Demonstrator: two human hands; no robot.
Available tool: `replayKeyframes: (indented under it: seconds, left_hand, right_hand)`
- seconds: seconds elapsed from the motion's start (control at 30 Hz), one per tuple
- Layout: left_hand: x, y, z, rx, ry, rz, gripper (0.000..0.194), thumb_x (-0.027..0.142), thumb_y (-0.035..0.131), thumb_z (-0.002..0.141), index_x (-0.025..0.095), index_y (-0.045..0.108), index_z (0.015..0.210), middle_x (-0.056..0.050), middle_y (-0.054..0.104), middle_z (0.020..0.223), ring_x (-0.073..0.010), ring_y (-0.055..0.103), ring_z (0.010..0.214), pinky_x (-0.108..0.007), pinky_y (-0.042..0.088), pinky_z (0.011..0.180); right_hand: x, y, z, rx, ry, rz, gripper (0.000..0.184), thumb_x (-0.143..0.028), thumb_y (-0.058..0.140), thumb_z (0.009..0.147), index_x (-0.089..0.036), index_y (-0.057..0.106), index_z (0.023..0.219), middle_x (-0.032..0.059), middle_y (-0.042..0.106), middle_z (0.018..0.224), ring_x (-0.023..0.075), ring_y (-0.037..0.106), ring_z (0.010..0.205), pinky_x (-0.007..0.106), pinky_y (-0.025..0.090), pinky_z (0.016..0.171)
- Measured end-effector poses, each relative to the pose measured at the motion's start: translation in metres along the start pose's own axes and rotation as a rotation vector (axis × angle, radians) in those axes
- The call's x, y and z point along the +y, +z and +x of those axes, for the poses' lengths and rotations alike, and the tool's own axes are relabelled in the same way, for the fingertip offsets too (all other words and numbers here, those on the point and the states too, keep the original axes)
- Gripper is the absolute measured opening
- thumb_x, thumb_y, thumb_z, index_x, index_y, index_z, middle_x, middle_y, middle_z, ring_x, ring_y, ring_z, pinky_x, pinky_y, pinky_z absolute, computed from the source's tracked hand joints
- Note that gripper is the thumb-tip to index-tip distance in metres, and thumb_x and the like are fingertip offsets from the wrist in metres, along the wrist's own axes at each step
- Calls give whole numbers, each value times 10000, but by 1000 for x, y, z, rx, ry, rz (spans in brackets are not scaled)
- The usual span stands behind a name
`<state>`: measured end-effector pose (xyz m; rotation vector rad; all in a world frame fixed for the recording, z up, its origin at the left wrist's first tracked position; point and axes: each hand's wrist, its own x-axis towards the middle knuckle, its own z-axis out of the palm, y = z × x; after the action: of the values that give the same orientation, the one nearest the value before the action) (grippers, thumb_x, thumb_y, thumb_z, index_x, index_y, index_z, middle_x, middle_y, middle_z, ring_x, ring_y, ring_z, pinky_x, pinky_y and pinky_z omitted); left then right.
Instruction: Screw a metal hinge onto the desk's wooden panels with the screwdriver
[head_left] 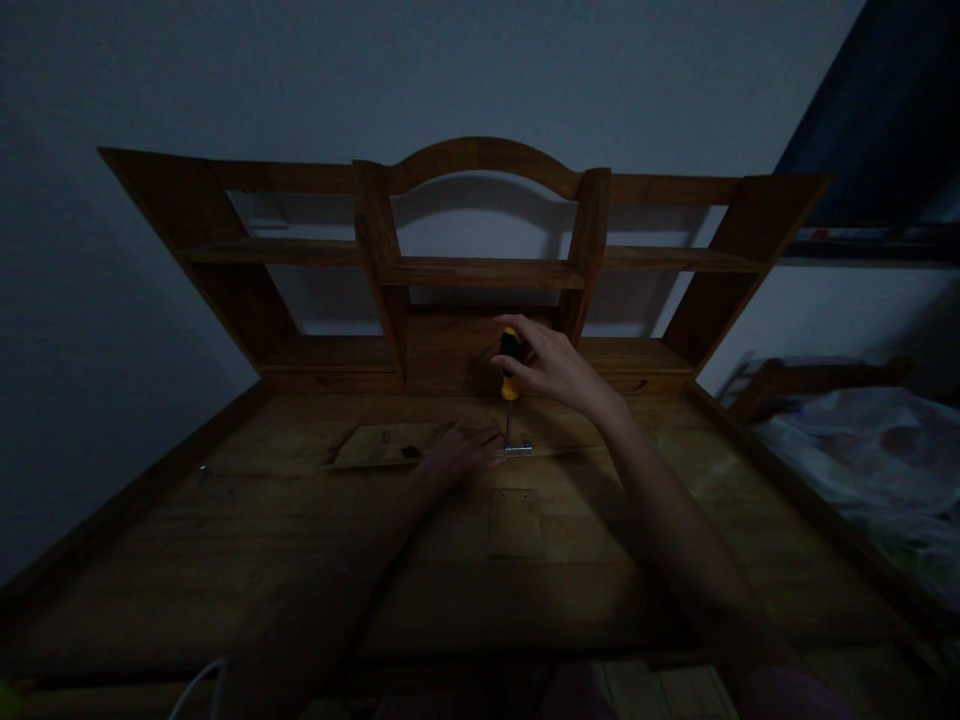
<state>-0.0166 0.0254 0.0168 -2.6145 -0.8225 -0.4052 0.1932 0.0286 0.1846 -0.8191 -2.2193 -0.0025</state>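
Note:
My right hand [544,360] is wrapped round the yellow-and-black handle of a screwdriver [511,385], held nearly upright. Its shaft points down, and the tip meets a small silver metal fitting [518,450], perhaps a latch; the exact kind is hard to make out. Just left of the fitting, my left hand [466,447] bends over a narrow wooden board [375,446] with dark knots, fingers pressed together on it. The fingertips lie close beside the fitting, and the hand hides part of the board. Dim light blurs the finer details.
Everything rests on a wooden desk top [435,600] with raised side edges. A wooden shelf unit [480,272] stands at the back. Small metal pieces [203,469] lie at the left. A thin square wooden piece [515,523] is nearer me. Plastic bags [877,450] sit beyond the right edge.

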Motion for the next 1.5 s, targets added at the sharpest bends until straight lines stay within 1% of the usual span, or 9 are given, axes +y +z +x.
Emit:
replayKeyframes:
  seconds: [0.17, 0.37, 0.47, 0.63, 0.8, 0.97, 1.17, 1.33, 1.5]
  left_hand:
    - [1, -4, 1, -6, -9, -1, 280, 375, 487, 997, 202, 620, 1172, -93, 676, 1178, -182, 674, 892, -351, 478, 880]
    - [2, -6, 0, -20, -10, 13, 279, 354, 481, 999, 199, 617, 1186, -103, 678, 1161, -183, 676, 918, -311, 483, 834]
    - [1, -2, -1, -7, -9, 17, 282, 372, 485, 998, 201, 620, 1177, -102, 669, 1192, -179, 676, 915, -322, 480, 852]
    - [0, 1, 0, -5, -5, 4, 282, 385, 498, 992, 204, 616, 1172, -88, 668, 1183, -171, 673, 877, -333, 481, 858]
    - [0, -1, 0, 21, -5, 9, 282, 383, 507, 989, 207, 610, 1184, -85, 681, 1151, -175, 671, 857, -324, 485, 812]
    - [0, -3, 0, 11, 0, -10, 268, 374, 510, 989, 204, 610, 1172, -76, 683, 1153, -174, 674, 873, -324, 485, 821]
    - [2, -8, 2, -15, -7, 7, 256, 365, 526, 982, 214, 634, 1158, -73, 681, 1159, -161, 674, 839, -319, 485, 834]
    - [1, -7, 1, -14, -8, -5, 265, 379, 500, 994, 229, 619, 1176, -60, 668, 1213, -170, 677, 869, -347, 478, 851]
    - [1, -7, 0, -7, 7, -10, 252, 340, 489, 1003, 218, 611, 1186, -69, 664, 1222, -173, 676, 919, -321, 478, 834]
  right_hand:
    - [-7, 4, -1, 15, 76, -150, 572, -553, 539, 921, -222, 463, 1382, 110, 658, 1179, 281, 646, 999, 411, 500, 858]
    - [4, -3, -3, -130, 30, 120, 679, -282, 466, 935, -278, 198, 1559, 63, 628, 1235, 178, 657, 844, 355, 538, 819]
    - [7, -1, -1, -93, 1, 119, 646, -288, 488, 932, -275, 264, 1538, 80, 548, 1381, 196, 649, 951, 369, 539, 864]
    - [1, 4, -2, -12, 14, -68, 575, -448, 572, 920, -223, 434, 1431, 113, 573, 1347, 303, 576, 1188, 472, 474, 1007]
    - [-2, -1, -3, -83, 9, -5, 636, -379, 473, 969, -243, 242, 1546, 109, 479, 1464, 294, 502, 1300, 488, 434, 1058]
    - [4, -2, -2, -87, -13, 117, 567, -271, 465, 956, -271, 323, 1506, 86, 485, 1456, 251, 540, 1249, 457, 470, 1021]
    - [5, 3, -1, -1, -10, -38, 492, -408, 564, 936, -216, 453, 1375, 115, 584, 1299, 270, 583, 1158, 432, 481, 994]
    - [-4, 3, -1, -5, 75, -125, 540, -518, 538, 933, -233, 441, 1381, 129, 592, 1296, 308, 586, 1167, 477, 483, 976]
    - [-1, -1, -2, -50, 8, 39, 548, -326, 456, 968, -220, 332, 1492, 114, 496, 1446, 268, 528, 1267, 473, 448, 1041]
